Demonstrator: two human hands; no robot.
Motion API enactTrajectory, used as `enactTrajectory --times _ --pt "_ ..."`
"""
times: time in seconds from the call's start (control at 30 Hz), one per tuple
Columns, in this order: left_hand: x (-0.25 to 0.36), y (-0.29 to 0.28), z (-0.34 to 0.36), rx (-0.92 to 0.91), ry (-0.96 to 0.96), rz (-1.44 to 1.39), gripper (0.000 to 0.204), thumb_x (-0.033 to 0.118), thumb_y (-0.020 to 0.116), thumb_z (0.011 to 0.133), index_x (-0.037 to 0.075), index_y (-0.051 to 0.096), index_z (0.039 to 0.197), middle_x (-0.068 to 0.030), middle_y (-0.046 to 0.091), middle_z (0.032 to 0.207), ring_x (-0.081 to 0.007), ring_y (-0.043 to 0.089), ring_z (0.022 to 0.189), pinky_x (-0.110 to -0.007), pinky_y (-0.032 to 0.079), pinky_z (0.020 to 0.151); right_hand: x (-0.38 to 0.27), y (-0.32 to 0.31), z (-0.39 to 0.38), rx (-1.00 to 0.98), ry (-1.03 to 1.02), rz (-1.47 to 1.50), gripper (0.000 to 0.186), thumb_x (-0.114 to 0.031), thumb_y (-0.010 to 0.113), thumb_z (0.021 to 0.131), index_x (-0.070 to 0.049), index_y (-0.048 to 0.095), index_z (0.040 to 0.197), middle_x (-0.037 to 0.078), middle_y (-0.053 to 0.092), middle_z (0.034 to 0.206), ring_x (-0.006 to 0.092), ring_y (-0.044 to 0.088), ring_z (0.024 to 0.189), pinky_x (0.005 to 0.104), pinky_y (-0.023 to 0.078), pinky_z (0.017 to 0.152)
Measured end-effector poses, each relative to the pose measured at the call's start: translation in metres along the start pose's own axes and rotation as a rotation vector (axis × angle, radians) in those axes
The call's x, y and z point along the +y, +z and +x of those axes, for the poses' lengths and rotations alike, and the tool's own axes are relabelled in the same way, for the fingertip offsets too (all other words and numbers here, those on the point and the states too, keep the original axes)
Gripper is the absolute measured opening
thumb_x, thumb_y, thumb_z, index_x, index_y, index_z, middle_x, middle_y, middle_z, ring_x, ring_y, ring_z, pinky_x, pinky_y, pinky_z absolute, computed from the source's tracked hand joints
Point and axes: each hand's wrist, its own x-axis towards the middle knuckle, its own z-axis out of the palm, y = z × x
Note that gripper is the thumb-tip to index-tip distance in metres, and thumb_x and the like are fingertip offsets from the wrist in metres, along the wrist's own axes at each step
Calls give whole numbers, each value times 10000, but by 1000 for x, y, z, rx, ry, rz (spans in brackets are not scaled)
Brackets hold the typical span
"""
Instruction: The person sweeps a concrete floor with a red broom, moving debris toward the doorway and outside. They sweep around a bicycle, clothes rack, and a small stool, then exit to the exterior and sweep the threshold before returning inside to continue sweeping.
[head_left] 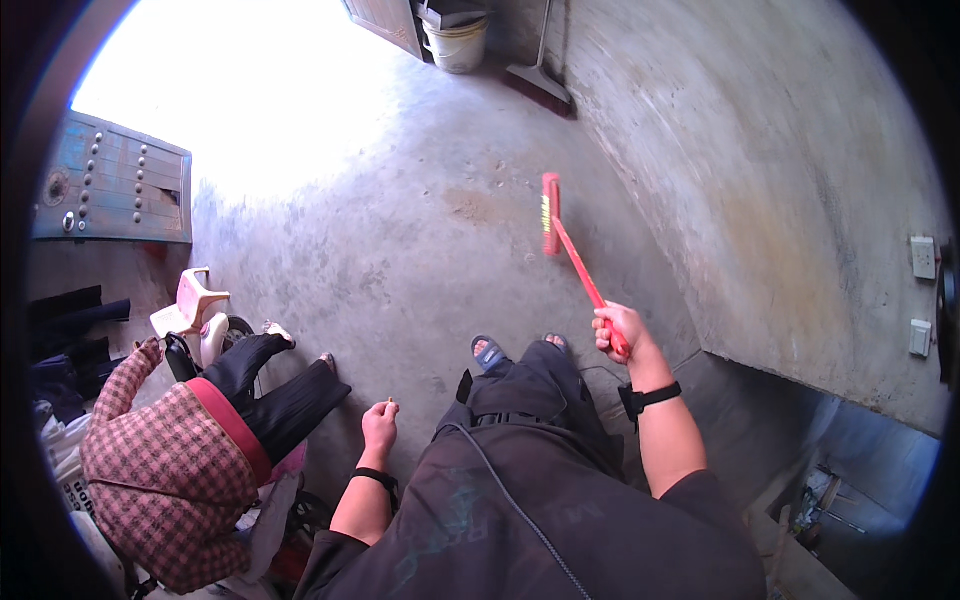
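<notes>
My right hand (620, 333) is wrapped round the red handle of a scrub brush (584, 270). The brush head is red with a strip of yellow-green bristles, and it is held up in front of me over the floor, slightly blurred. Low at my side, my left hand (380, 428) is closed. A tiny pale bit shows at its fingertips, too small to name.
To my left, a person in a checked jacket (170, 470) bends beside a pink-and-white child's seat (190, 303). A blue studded door (120, 180) stands behind them. Far ahead are a white bucket (458, 45) and a broom (541, 83); a concrete wall (760, 180) rises right.
</notes>
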Motion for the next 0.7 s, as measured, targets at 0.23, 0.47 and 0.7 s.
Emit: enactTrajectory --times 0.23,0.47,0.7 --pt "-9 -12 10 13 -76 -21 255 235 657 881 -5 734 916 -102 721 799 -169 665 752 -312 510 731 19 18 29 343 0 -94 46 -99 520 914 -78 480 908 35 494 665 119 475 465 301 421 390" --pt "12 -53 42 69 -136 -16 247 220 654 880 -15 730 888 -89 720 790 -153 660 755 -309 511 727 -6 66 119 413 100 -191 83 -107 518 895 -34 506 856 75 512 623 188 495 468 345 427 392" --pt "69 -101 110 108 -188 -40 235 209 651 885 -12 732 882 -77 711 778 -144 646 735 -301 504 717 -42 188 157 187 151 -276 112 -63 512 897 -46 484 790 41 482 605 168 490 463 339 417 388"
